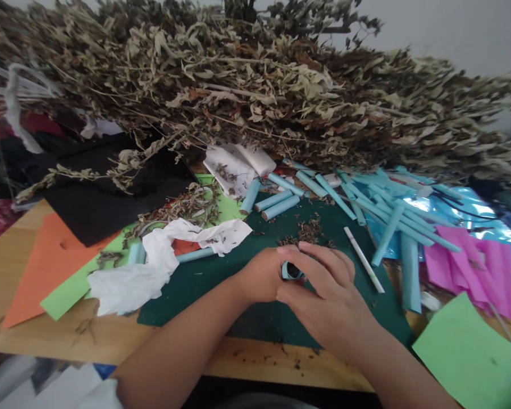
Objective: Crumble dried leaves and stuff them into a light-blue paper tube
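Both my hands meet over a dark green cutting mat [221, 278] on a wooden table [38, 335]. My left hand [259, 276] and my right hand [326, 298] are closed together around a small roll of light blue paper [290, 271], of which only the curled end shows between the fingers. A little heap of dried crumbled leaf [307, 232] lies on the mat just beyond my fingers. A thin white stick [363, 259] lies to the right of my right hand.
A big pile of dried leafy branches [255, 85] fills the back. Several rolled blue paper tubes [375, 204] lie at the right, crumpled white paper [153, 267] at the left. Orange [34, 272], green [468, 352], black [106, 199] and pink [472, 267] sheets surround the mat.
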{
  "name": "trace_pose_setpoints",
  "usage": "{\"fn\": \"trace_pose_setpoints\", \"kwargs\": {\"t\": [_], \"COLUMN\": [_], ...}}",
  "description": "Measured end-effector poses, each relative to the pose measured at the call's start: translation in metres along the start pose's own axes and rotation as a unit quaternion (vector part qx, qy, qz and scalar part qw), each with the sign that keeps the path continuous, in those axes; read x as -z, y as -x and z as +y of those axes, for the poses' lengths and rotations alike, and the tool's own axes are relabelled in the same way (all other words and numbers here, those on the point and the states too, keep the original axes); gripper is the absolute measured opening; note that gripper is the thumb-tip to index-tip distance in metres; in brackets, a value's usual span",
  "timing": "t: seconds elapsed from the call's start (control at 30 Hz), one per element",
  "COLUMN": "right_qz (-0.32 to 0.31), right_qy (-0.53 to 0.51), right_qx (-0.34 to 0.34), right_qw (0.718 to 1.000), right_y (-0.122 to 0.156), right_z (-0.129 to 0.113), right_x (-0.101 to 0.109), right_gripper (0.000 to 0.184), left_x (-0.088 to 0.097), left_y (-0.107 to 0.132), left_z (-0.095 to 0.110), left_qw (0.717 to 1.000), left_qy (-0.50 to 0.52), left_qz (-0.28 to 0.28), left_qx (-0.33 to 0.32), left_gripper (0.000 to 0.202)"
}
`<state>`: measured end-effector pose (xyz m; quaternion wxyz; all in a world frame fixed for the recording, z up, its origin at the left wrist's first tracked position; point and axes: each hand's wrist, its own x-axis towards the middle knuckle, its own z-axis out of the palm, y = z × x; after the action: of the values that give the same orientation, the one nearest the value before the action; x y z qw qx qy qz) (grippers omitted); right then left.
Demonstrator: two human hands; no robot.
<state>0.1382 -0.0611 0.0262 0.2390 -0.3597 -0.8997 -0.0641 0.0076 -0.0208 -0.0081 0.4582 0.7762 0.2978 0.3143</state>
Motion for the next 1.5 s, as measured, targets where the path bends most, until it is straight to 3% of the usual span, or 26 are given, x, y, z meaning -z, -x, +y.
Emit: {"fn": "trace_pose_setpoints", "kwargs": {"t": [0.1, 0.27, 0.37, 0.47, 0.53, 0.6, 0.63, 0.7, 0.77, 0.83, 1.03, 1.13, 1.27, 1.5], "right_qz": [0.041, 0.15, 0.107, 0.067, 0.14, 0.202, 0.185, 0.028, -0.123, -0.201, -0.232, -0.232, -0.285, -0.337], "right_qy": [-0.059, -0.13, -0.097, -0.117, -0.153, -0.157, -0.137, -0.068, 0.009, 0.06, 0.133, 0.141, 0.112, 0.086], "right_qx": [-0.02, -0.054, -0.097, -0.089, -0.115, -0.189, -0.233, -0.283, -0.318, -0.342, -0.412, -0.399, -0.383, -0.343], "right_qw": [0.997, 0.979, 0.985, 0.987, 0.972, 0.948, 0.945, 0.956, 0.94, 0.916, 0.871, 0.876, 0.871, 0.872], "right_y": [0.002, 0.003, -0.001, 0.0, 0.005, 0.013, 0.017, 0.024, 0.028, 0.03, 0.017, 0.004, -0.011, -0.016], "right_z": [0.002, 0.007, 0.012, 0.019, 0.029, 0.045, 0.054, 0.07, 0.079, 0.08, 0.066, 0.065, 0.068, 0.075], "right_x": [-0.003, -0.001, 0.001, 0.006, 0.011, 0.013, 0.012, 0.004, -0.007, -0.017, -0.028, -0.03, -0.032, -0.03], "right_gripper": [0.016, 0.012, 0.012, 0.018, 0.022, 0.022, 0.02, 0.02, 0.029, 0.042, 0.062, 0.067, 0.063, 0.053], "left_x": [-0.002, -0.005, -0.006, -0.006, -0.006, -0.006, -0.006, -0.006, -0.006, -0.006, -0.006, -0.005, -0.005, -0.005], "left_y": [0.0, 0.0, 0.0, 0.0, 0.0, 0.001, 0.001, 0.001, 0.001, 0.001, 0.0, 0.0, 0.0, 0.0], "left_z": [-0.002, -0.003, -0.002, -0.002, -0.003, -0.003, -0.003, -0.003, -0.002, -0.002, -0.002, 0.0, 0.0, -0.002], "left_qw": [1.0, 0.997, 0.997, 0.996, 0.997, 0.997, 0.998, 0.998, 0.997, 0.996, 0.996, 0.996, 0.997, 0.997], "left_qy": [0.003, -0.023, -0.021, -0.015, -0.003, 0.002, 0.002, -0.002, -0.009, -0.016, -0.018, -0.018, -0.017, -0.028], "left_qz": [0.008, 0.032, 0.044, 0.05, 0.045, 0.04, 0.038, 0.037, 0.041, 0.046, 0.046, 0.049, 0.048, 0.042], "left_qx": [-0.005, 0.061, 0.062, 0.065, 0.064, 0.061, 0.058, 0.057, 0.062, 0.068, 0.07, 0.067, 0.059, 0.066], "left_gripper": [0.022, 0.012, 0.016, 0.015, 0.013, 0.01, 0.01, 0.009, 0.009, 0.009, 0.01, 0.009, 0.008, 0.008]}}
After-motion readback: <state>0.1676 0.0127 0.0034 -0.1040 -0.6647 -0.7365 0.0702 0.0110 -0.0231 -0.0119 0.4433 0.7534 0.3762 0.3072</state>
